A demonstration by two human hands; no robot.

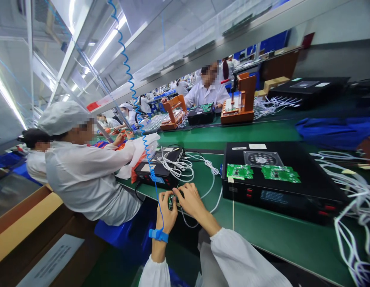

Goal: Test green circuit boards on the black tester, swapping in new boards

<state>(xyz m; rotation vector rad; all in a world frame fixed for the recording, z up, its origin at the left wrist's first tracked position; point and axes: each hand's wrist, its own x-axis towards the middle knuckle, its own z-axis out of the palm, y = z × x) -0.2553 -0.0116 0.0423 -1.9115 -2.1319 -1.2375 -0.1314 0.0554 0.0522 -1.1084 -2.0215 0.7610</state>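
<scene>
My left hand (167, 211), with a blue strap at its wrist, is closed around a small green circuit board (171, 202) near the table's front edge. My right hand (189, 199) reaches in from the right, its fingers bent together at the top of that board; what they pinch is too small to make out. Just behind my hands stands a small black box (156, 171) with white cables (181, 169) over it. Two green circuit boards (240, 171) lie on a larger black box (280, 191) to the right.
A coiled blue cord (129, 75) hangs down to my left wrist. White cables (356, 215) spill over the right side. A person in white (92, 175) sits at the left. Orange fixtures (238, 103) and another person (207, 93) are across the green table (202, 137).
</scene>
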